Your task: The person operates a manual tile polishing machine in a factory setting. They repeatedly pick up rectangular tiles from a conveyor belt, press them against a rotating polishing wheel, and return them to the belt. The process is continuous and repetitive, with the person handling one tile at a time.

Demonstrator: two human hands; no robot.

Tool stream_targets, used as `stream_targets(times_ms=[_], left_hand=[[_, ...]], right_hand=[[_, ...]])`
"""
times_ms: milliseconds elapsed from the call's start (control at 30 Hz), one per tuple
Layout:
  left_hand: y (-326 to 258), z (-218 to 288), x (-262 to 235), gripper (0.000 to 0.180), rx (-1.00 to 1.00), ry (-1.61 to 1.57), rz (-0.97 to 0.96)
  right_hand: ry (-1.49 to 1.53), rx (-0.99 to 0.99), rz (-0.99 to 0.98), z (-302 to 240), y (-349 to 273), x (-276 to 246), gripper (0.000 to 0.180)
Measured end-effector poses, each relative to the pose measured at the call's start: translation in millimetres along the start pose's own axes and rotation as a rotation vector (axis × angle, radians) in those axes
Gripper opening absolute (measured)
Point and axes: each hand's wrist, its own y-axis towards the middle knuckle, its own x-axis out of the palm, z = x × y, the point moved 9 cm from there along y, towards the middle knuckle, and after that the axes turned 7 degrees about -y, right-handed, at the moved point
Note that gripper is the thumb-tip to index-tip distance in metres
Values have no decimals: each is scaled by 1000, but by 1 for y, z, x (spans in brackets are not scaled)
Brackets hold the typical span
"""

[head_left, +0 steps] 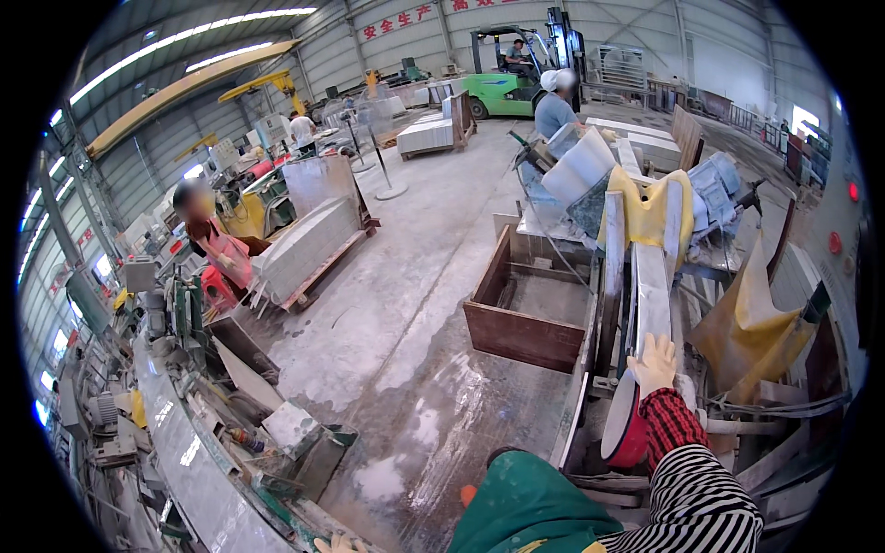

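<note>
My right hand (654, 362), in a cream glove with a red-and-black checked cuff, lies with fingers spread on the near end of a long pale stone strip (653, 295). The strip runs away from me along a machine bed and passes under a yellow sheet (650, 207) draped over the machine. Just below that hand is a round red-rimmed disc (620, 426). At the bottom edge, only the gloved fingertips of my left hand (339, 545) show, stretched out beside the green-edged machine (267, 502); its palm is cut off. Nothing is visible in either hand.
A brown open-topped wooden frame (525, 334) stands on the floor left of the machine. Stacked stone slabs (313, 244) rest on a pallet near a person in pink (224, 253). Farther back are a worker in blue (557, 106) and a green forklift (502, 92) with a driver.
</note>
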Motion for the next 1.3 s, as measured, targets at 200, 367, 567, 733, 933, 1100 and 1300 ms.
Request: stream_targets(times_ms=[200,367,567,733,933,1100,1300], left_hand=[[-1,0,-14,45,-54,-55,-20],[3,-8,0,44,-3,25,36],[-2,-7,-11,43,-21,-69,72],[-1,-37,22,39,31,-267,116],[-3,10,73,41,-36,-1290,60],[-18,181,-2,72,-181,-2007,-645],[-17,178,-28,58,-282,-2584,-337]], right_hand=[[42,-38,1,-2,-32,-6,64],[68,22,-183,3,-70,-21,88],[58,171,-202,12,-68,-17,97],[383,150,-215,5,-67,-41,98],[488,-124,-183,-46,-71,-68,90],[487,-924,-304,-214,-119,-127,91],[518,-1839,-333,-377,-290,-204,76]])
